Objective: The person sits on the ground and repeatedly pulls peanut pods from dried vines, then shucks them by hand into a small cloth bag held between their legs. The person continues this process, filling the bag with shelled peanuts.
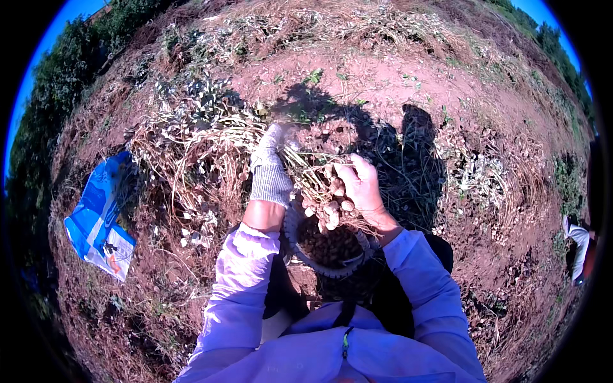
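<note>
My left hand (269, 167), in a whitish knit glove, is closed round the stems of a pulled peanut plant (306, 175). The plant's leafy tops trail off to the left of the glove. Clusters of pale peanuts (331, 207) hang from its root end, between my two hands. My bare right hand (363, 185) is at the right side of these clusters, fingers curled on the peanuts. Below them, between my legs, stands a round basket (338, 273) with a pale rim, partly filled with loose brownish peanuts (329, 246).
A heap of dried peanut plants (191, 147) lies to the left. Farther left is a blue and white sack (102, 217). More dry plants (485, 175) lie on the reddish soil to the right. A white and red item (580, 246) is at the right rim.
</note>
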